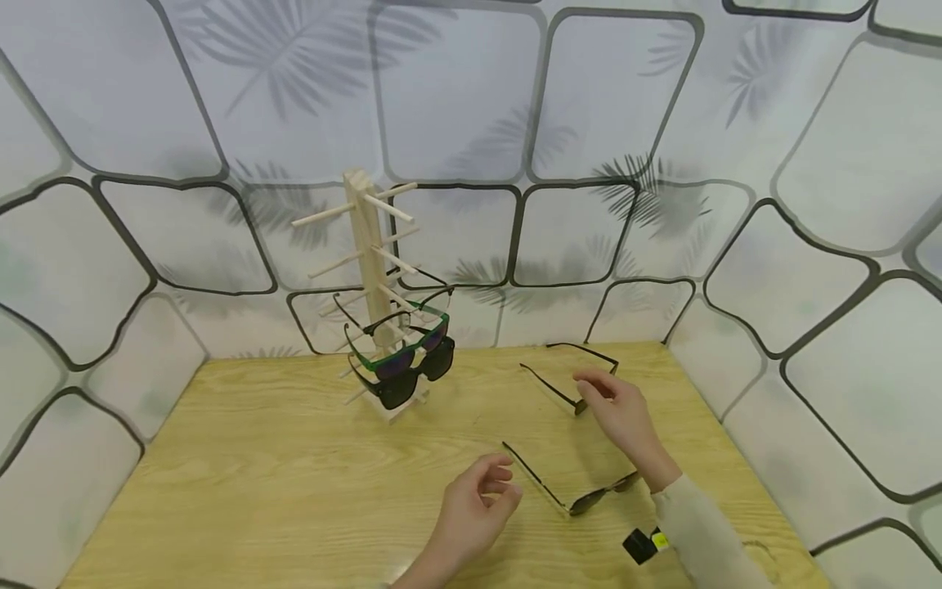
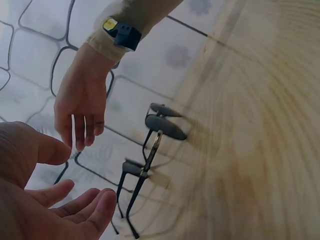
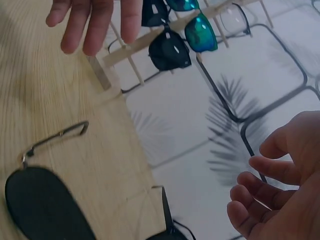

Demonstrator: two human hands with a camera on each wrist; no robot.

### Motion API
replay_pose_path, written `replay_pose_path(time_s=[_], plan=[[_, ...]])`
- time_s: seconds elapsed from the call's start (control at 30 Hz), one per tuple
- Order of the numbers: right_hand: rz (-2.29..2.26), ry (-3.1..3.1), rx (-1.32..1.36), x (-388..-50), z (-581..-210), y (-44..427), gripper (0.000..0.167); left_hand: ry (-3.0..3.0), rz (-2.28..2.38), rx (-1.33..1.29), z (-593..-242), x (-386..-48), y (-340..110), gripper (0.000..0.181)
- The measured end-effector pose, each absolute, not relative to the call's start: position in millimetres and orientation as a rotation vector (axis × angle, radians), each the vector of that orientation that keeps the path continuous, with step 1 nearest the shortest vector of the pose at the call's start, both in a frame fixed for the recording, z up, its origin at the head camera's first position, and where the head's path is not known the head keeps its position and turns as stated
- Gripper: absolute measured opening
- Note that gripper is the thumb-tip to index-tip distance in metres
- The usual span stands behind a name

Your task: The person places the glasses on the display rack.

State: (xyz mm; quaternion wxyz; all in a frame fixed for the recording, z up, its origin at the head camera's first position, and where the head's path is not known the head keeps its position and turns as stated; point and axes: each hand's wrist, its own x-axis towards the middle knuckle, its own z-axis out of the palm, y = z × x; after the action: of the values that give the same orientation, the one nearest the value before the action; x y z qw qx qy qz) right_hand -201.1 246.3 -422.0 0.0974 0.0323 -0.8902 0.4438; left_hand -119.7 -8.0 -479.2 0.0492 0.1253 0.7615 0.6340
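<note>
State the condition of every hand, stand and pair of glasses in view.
Left hand: empty, fingers relaxed
Right hand: empty, fingers relaxed
Near sunglasses: on the table, unfolded
Far glasses: on the table, unfolded
Wooden stand: upright, holding three pairs
Clear glasses: on the stand, uppermost pair
Green-framed sunglasses: on the stand, middle pair
Black sunglasses: on the stand, lowest pair

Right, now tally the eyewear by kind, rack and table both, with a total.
Clear-lens glasses on the rack: 1
Green-framed sunglasses on the rack: 1
Black sunglasses on the rack: 1
Dark sunglasses on the table: 2 (far pair, near pair)
Total: 5
</note>
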Motion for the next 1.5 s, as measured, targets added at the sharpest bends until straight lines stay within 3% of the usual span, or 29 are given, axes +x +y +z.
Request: replay_pose_path(time_s=[0.47, 1.03, 1.5], plan=[[1.147, -2.713, -0.088, -181.8, -455.1, 293.3, 0.035, 2.164, 1.950, 0.358, -499.5, -108.8, 31.1, 0.042], [1.122, -2.770, -0.198, -158.5, -481.5, 316.3, 0.034, 2.095, 1.956, 0.365, -510.2, -108.0, 50.3, 0.048], [1.170, -2.782, -0.318, -152.0, -492.9, 320.7, 0.030, 2.042, 1.967, 0.332, -517.4, -109.2, 60.5, 0.034]])
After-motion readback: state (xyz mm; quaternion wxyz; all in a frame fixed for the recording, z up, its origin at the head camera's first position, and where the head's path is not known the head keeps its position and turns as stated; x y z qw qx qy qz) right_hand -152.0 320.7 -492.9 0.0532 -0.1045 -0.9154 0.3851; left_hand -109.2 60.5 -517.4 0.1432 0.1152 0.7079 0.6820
